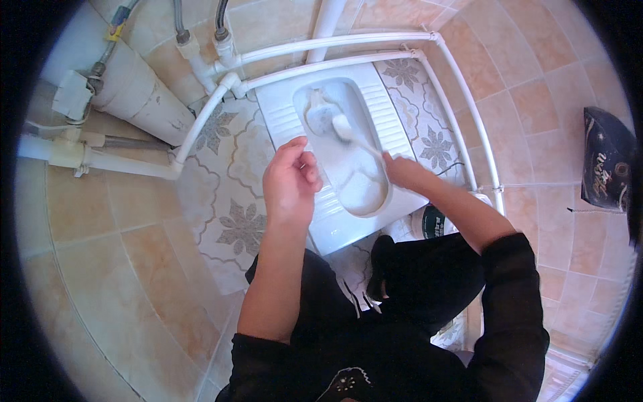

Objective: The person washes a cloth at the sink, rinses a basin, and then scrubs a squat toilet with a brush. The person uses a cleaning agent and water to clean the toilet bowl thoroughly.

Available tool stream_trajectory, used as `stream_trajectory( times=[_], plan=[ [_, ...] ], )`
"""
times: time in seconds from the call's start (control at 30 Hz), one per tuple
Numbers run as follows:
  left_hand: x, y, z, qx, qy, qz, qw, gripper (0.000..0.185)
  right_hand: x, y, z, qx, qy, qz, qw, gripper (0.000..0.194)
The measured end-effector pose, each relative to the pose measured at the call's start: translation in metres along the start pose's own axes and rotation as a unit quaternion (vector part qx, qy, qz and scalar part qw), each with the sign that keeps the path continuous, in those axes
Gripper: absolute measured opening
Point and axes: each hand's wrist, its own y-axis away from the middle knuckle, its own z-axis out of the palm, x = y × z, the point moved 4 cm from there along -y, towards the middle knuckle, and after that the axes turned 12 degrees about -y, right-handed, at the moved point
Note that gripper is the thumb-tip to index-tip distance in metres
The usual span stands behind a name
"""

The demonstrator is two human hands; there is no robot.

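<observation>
A white ceramic squat toilet (329, 241) is set in the patterned tile floor in front of me. My right hand (404, 172) grips the handle of a white brush (343, 127), whose blurred head is inside the basin near its far part. White foam (362, 192) and suds lie in the basin, with a yellowish patch near the drain end. My left hand (292, 183) hangs over the left edge of the toilet with its fingers loosely curled; nothing shows in it.
White pipes (331, 42) run low along the far and right walls. A thick drain pipe (145, 95) and valves stand at the left. A container with a dark label (433, 222) sits beside my knee. A black bag (605, 158) hangs on the right wall.
</observation>
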Motion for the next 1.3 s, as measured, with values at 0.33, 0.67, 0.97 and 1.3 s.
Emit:
stream_trajectory(
  times=[0.33,0.67,0.97,1.3],
  plan=[
    [0.015,0.020,-0.019,0.015,0.007,0.066,0.998,0.014,-0.067,0.056,0.047,-0.139,-0.204,-0.050,0.968,0.047],
    [0.000,0.007,0.000,-0.011,0.006,0.016,1.000,0.015,-0.010,0.068,0.031,-0.040,-0.042,0.018,0.998,0.047],
    [0.003,0.019,-0.011,0.031,-0.010,0.048,0.998,0.016,-0.039,-0.096,-0.029,-0.006,0.146,-0.087,0.985,0.030],
    [0.007,0.002,-0.016,0.009,0.013,0.025,1.000,0.016,-0.040,0.180,0.020,-0.262,-0.137,0.156,0.942,0.058]
  ],
)
